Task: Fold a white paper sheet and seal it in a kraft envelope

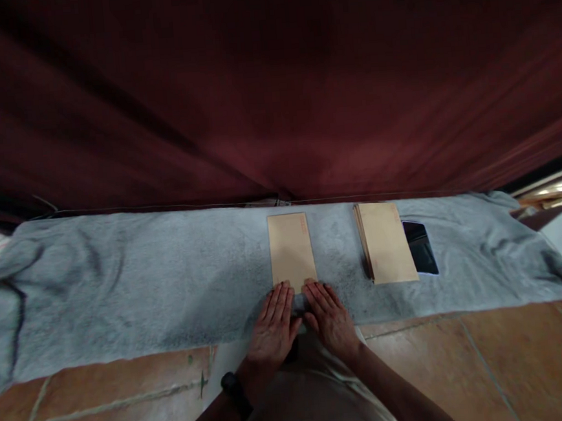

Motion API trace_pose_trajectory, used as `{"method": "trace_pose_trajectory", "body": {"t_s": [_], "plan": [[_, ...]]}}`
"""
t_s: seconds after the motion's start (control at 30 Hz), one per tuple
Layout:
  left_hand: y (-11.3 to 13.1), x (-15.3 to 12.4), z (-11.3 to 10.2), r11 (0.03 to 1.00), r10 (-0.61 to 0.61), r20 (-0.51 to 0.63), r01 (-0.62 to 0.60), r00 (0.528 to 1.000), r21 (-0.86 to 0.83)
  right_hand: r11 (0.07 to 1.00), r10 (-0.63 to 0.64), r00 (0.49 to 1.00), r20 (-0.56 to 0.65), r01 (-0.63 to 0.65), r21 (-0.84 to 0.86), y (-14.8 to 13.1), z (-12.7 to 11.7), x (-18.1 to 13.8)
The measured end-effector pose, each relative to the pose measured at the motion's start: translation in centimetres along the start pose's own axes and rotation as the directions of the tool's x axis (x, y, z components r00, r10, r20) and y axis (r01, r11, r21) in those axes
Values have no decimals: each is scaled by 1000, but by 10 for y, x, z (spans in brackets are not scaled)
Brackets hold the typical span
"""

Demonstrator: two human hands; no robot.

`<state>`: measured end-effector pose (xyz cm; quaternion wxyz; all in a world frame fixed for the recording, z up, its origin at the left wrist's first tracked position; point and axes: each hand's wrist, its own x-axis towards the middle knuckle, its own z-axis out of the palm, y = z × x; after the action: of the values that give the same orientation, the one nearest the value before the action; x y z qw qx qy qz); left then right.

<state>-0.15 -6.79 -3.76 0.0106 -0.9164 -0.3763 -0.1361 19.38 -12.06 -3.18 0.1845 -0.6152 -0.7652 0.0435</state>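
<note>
Floor: tiled, grey towel [146, 292] spread along a maroon curtain.
Envelope [292, 250]: mid-towel, near edge under both hands.
Left hand [273, 328], right hand [329, 317]: flat, fingers together, clamping nothing.
Handling: likely light, thin, bendy; pinch an edge.
Stack [386, 241]: toward towel's right end.

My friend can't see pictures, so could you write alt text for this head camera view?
Two bare hands, left hand and right hand, lie flat at the near edge of a tan envelope on a grey towel. An envelope stack and dark phone lie right.
</note>
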Motion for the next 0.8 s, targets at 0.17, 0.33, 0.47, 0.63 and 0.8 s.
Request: {"method": "trace_pose_trajectory", "body": {"t_s": [0.17, 0.33, 0.47, 0.63, 0.8], "plan": [[-2, -5, -2, 1000, -23, 5, 23, 1000, -6, 1000, 31, 999, -21, -31, 4, 6, -1, -5], [4, 9, -2, 997, 58, 83, -54, 995, -48, 996, 25, 1000, -11, -24, 82, 2, 0, 5], [7, 21, -3, 996, 43, 131, -31, 990, -88, 994, -3, 1000, 23, 0, 111, 0, 3, 14], [-4, 14, -7, 995, 53, 121, -43, 991, -85, 998, -30, 999, 10, 30, 53, 5, 3, 6], [-12, -2, -7, 997, 19, 65, -15, 998, -74, 999, -16, 1000, -17, 17, 30, 9, 0, 0]]}}
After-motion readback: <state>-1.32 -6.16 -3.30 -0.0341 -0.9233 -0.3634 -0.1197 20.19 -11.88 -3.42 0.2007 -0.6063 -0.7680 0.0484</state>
